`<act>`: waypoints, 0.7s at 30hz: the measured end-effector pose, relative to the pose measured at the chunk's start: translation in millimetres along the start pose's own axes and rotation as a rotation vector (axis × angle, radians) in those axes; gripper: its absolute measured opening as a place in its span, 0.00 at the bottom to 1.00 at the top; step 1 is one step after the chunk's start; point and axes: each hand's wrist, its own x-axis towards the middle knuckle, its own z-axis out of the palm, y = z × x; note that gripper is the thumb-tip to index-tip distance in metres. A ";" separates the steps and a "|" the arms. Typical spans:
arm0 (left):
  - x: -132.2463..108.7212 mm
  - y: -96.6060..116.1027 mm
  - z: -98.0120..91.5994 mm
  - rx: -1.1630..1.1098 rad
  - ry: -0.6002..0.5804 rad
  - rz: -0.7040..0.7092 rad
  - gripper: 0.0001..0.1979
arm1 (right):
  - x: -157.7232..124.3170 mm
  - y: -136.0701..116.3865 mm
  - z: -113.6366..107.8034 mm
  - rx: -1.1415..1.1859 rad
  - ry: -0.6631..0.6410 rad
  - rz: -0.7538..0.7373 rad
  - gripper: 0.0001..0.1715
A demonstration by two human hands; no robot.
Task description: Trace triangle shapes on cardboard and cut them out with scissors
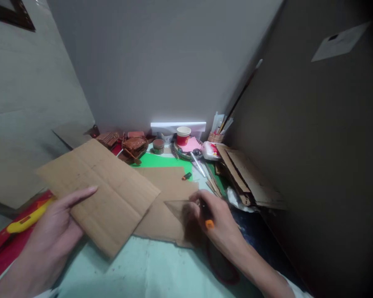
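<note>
My left hand (pixel 57 223) grips a rectangular piece of cardboard (pixel 102 194), thumb on top and fingers underneath, holding it tilted above the table. My right hand (pixel 214 215) is closed around a dark marker (pixel 206 211) with an orange end; its tip is hidden by the fingers. Beneath that hand lies a larger cardboard sheet (pixel 161 223), with the hand's shadow on it. A small black-and-orange cap (pixel 186 176) rests near the sheet's far edge.
Behind stand a red paper cup (pixel 183 136), a round jar (pixel 158 146) and brown crafted pieces (pixel 135 147). Cardboard scraps (pixel 251 176) are stacked at right, by a cup of brushes (pixel 216 136). A yellow-handled tool (pixel 29 217) lies left. Grey panels (pixel 174 62) enclose the table (pixel 143 265).
</note>
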 end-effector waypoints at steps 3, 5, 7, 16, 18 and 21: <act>8.7 0.2 -6.6 0.038 0.001 -0.018 0.17 | 8.2 1.1 -1.5 -0.178 -0.049 0.003 0.17; 15.5 -2.2 -12.9 0.050 -0.005 -0.016 0.20 | 11.3 0.6 -3.1 -0.296 -0.074 0.013 0.18; 21.9 -8.3 -20.0 0.058 -0.019 0.004 0.24 | 13.1 -0.4 -4.2 -0.407 -0.098 0.014 0.19; 27.7 -33.4 -29.0 0.120 -0.118 -0.104 0.24 | 20.6 6.0 10.1 -0.757 -0.185 -0.277 0.20; 27.9 -33.8 -28.4 0.152 -0.163 -0.157 0.28 | 21.3 8.5 16.7 -0.829 -0.184 -0.324 0.19; 27.8 -37.8 -29.7 0.146 -0.191 -0.236 0.34 | 21.7 9.6 24.0 -0.899 -0.162 -0.369 0.18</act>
